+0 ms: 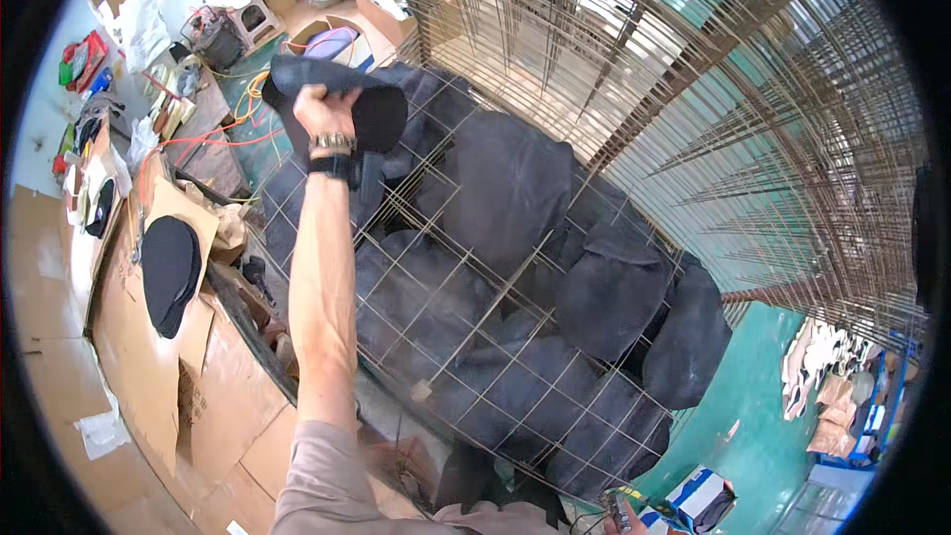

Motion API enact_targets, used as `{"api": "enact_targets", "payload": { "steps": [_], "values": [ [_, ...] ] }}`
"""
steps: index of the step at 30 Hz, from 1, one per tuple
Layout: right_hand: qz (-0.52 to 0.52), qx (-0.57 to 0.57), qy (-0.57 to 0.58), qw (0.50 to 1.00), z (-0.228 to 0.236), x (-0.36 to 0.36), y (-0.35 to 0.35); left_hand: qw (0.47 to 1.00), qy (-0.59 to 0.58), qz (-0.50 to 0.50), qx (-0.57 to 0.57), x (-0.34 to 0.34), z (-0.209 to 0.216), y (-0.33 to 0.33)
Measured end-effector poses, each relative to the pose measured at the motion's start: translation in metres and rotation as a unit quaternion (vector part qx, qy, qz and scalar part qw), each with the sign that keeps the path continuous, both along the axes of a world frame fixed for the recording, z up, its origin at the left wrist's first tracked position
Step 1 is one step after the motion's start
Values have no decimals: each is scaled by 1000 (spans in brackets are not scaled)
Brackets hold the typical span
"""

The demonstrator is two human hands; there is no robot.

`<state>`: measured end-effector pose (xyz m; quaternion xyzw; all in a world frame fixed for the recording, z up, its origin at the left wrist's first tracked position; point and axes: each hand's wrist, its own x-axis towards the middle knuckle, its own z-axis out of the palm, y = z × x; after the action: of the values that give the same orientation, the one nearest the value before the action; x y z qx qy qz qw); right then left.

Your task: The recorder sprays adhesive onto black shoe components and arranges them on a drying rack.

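Note:
My left hand (325,114), at the end of an outstretched arm, has its fingers closed on a black, curved felt-like piece (381,117) above the far left of a wire grid rack (466,342). A watch band and a bracelet circle that wrist. Many similar dark pieces lie about the grid; a large rounded one (507,188) rests on top near the middle, and another (688,342) at its right end. Others show beneath the wires. What seems to be my right hand (622,515) is just inside the lower edge, too small and cut off to read its fingers.
Stacked wire racks (733,109) rise at the right. Cardboard (238,416) covers a surface at the left, with one black piece (170,272) on it. Orange cords (248,104) trail over the green floor. Blue-and-white boxes (701,497) stand at the lower right.

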<state>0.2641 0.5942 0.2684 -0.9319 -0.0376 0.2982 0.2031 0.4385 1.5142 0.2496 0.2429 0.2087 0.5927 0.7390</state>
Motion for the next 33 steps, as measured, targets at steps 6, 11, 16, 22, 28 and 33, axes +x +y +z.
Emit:
{"api": "enact_targets", "payload": {
  "steps": [6,11,16,22,28,33],
  "values": [
    [-41,24,29,998,0,-13,9,991,53,13,-123,-16,-69,-12],
    [0,6,5,1000,-1,-10,23,985,131,56,-100,2,-26,39],
    [124,-53,-94,986,-2,-14,33,976,164,2,-146,53,7,84],
    [98,-40,-74,992,-11,-21,28,983,122,-132,-44,119,37,100],
    [-82,-49,95,991,-6,-15,31,989,53,-117,69,67,-22,68],
    [152,-116,-13,981,-12,-7,35,921,272,-85,-266,9,-134,43]
  ]
}}
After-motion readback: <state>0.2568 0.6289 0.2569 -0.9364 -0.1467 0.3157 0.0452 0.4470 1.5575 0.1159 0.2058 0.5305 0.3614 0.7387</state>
